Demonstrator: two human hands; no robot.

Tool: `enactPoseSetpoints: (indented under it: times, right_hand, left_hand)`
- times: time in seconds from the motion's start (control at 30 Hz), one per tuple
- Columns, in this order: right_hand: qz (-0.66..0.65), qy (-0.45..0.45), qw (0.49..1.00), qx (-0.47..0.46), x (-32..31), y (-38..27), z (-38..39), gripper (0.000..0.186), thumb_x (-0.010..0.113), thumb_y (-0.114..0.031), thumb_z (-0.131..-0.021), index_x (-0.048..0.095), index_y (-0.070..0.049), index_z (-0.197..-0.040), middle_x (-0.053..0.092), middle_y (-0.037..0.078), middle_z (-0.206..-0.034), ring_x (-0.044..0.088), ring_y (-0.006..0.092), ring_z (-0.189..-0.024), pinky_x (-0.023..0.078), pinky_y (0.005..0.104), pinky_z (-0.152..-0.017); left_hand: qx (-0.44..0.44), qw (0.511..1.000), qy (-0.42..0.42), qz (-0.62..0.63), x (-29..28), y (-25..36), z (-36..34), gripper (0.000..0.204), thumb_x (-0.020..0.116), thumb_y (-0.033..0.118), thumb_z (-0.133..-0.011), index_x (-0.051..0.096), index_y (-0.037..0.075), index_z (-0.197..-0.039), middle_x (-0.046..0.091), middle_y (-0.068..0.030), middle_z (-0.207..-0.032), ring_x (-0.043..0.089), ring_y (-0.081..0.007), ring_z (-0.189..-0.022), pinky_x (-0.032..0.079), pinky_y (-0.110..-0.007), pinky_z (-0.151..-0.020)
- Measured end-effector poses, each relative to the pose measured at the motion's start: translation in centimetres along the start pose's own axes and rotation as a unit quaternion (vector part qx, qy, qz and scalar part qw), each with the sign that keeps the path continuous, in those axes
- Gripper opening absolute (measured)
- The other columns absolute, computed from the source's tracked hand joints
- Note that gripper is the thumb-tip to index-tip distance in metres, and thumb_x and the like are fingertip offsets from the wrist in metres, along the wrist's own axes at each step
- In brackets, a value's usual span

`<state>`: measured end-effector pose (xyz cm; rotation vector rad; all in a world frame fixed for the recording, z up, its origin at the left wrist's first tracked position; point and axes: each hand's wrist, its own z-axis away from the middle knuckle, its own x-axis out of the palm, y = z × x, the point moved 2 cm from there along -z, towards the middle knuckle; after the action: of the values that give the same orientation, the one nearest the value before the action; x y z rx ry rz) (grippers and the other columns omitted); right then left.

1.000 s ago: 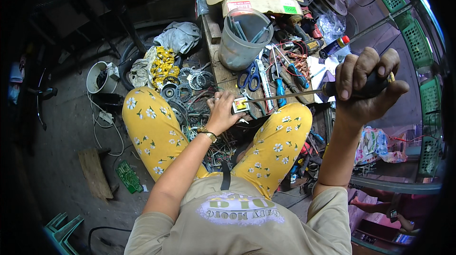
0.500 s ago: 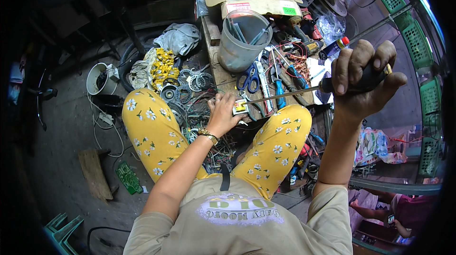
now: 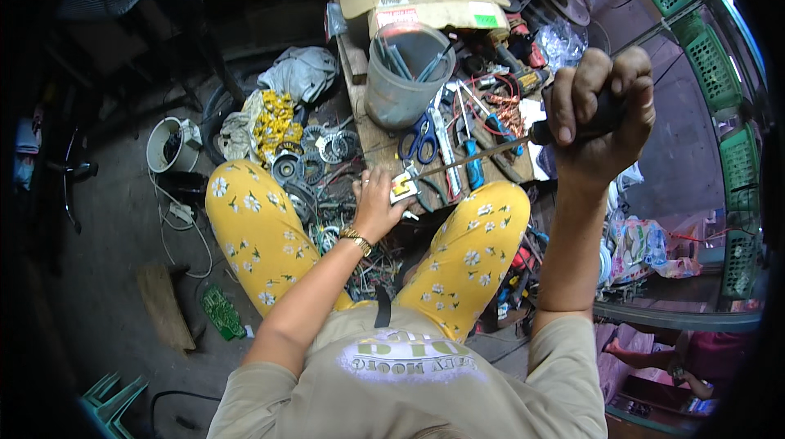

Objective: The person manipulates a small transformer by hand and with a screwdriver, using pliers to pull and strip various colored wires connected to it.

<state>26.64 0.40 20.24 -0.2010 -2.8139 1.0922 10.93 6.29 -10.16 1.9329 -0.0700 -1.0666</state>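
My right hand (image 3: 595, 124) is raised at the right, its fingers wrapped round the dark handle of a long screwdriver (image 3: 478, 158). The thin shaft slants down to the left, its tip at the edge of a small white and yellow block-shaped part (image 3: 403, 186). My left hand (image 3: 374, 208) presses that part at the front edge of the wooden bench (image 3: 370, 138), fingers closed about its left side. Just beyond lie blue-handled scissors (image 3: 419, 141) and a blue-handled tool (image 3: 473, 166). Whether the tip is inside the part cannot be made out.
A cloudy plastic bucket (image 3: 401, 100) holding sticks stands on the bench before a cardboard box (image 3: 441, 14). Metal rings (image 3: 312, 165) and tangled wires lie left of the bench. A white pail (image 3: 168, 149), a wood block (image 3: 163, 300) and a green circuit board (image 3: 221, 312) are on the floor.
My right hand has shifted slightly left and up with the screwdriver, and its wrist has turned. The left hand still holds the small part at the bench edge.
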Motion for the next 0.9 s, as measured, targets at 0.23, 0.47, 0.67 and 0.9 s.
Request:
enactPoseSetpoints:
  times: [0.23, 0.47, 0.67, 0.9]
  right_hand:
    - [-0.072, -0.053, 0.996, -0.018, 1.2, -3.3, -3.4, 0.025, 0.047, -0.032, -0.101, 0.039, -0.011, -0.091, 0.040, 0.004, -0.066, 0.041, 0.0131, -0.046, 0.035, 0.0192, -0.039]
    - [-0.067, 0.033, 0.997, 0.008, -0.8, -0.5, 0.4, 0.019, 0.051, -0.020, -0.097, 0.039, -0.010, -0.086, 0.039, 0.004, -0.060, 0.037, 0.0130, -0.041, 0.032, 0.0219, -0.036]
    - [-0.070, -0.056, 0.996, 0.002, 1.5, -4.2, -2.3, 0.017, 0.041, -0.023, -0.101, 0.040, -0.011, -0.088, 0.041, 0.004, -0.065, 0.038, 0.0116, -0.045, 0.038, 0.0211, -0.039]
    - [-0.085, 0.003, 0.996, 0.006, 1.6, -0.3, -0.3, 0.015, 0.055, -0.014, -0.093, 0.042, -0.005, -0.090, 0.040, 0.006, -0.059, 0.035, 0.0112, -0.040, 0.035, 0.0235, -0.035]
  left_hand:
    - [0.020, 1.000, -0.006, -0.005, -1.0, 2.0, -1.0, 0.056, 0.077, 0.033, -0.074, 0.054, 0.006, -0.117, 0.050, -0.0176, -0.119, 0.043, -0.0396, -0.118, 0.031, -0.053, -0.093]
    - [-0.010, 1.000, 0.012, -0.002, 2.9, -1.0, 0.7, 0.061, 0.077, 0.038, -0.076, 0.051, 0.007, -0.123, 0.048, -0.0212, -0.129, 0.039, -0.0467, -0.126, 0.028, -0.063, -0.099]
    - [0.027, 0.999, 0.018, -0.024, -0.9, 2.8, -0.7, 0.054, 0.076, 0.034, -0.076, 0.054, 0.004, -0.115, 0.050, -0.0155, -0.120, 0.042, -0.0371, -0.120, 0.030, -0.052, -0.095]
    - [-0.002, 0.997, 0.007, -0.071, 2.1, -0.9, 0.5, 0.061, 0.076, 0.039, -0.077, 0.054, 0.007, -0.124, 0.048, -0.0214, -0.133, 0.039, -0.0419, -0.128, 0.027, -0.056, -0.102]
